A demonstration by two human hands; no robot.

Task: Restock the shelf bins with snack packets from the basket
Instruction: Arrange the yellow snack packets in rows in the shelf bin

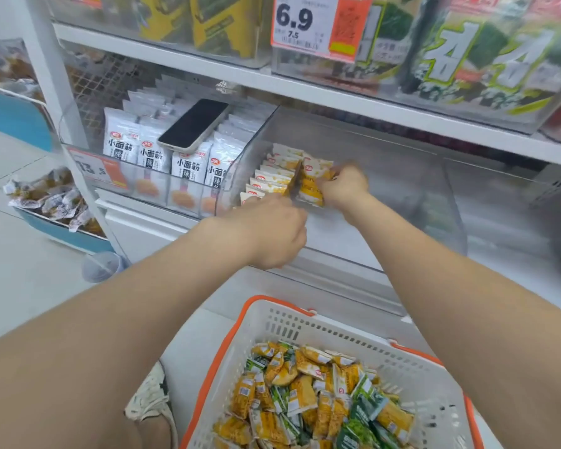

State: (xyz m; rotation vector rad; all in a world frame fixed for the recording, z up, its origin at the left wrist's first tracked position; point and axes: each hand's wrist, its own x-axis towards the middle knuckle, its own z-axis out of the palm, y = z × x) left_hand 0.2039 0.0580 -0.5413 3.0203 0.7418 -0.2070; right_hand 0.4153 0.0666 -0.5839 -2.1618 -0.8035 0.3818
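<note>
Head view: the right hand [344, 186] reaches into the clear bin [402, 202] on the middle shelf. Its fingers are curled round a small held stack [311, 186] of yellow snack packets, just right of the row of yellow packets [274, 176] that stands along the bin's left wall. The left hand [276, 234] sits at the near end of that row, by the bin's front rim. Its fingers are curled under and hidden behind the knuckles, so it cannot be told whether they pinch a packet or only brace the row.

The step in hand looks like seating this stack beside the row. To do it well, the person should probably keep the packets squeezed flat together and set their bottom edges on the bin floor first. The left hand can brace the row so that it does not topple rightward into the bare part of the bin.

The held stack stands on edge, its long axis near upright and its top leaning slightly far and right. Blur hides which way its printed faces turn. The row's packets stand upright, faces toward the near side, filed from near to far.

The basket [324, 322], near and low, holds many loose packets [305, 400], yellow and green, so much restocking seems left.
</note>
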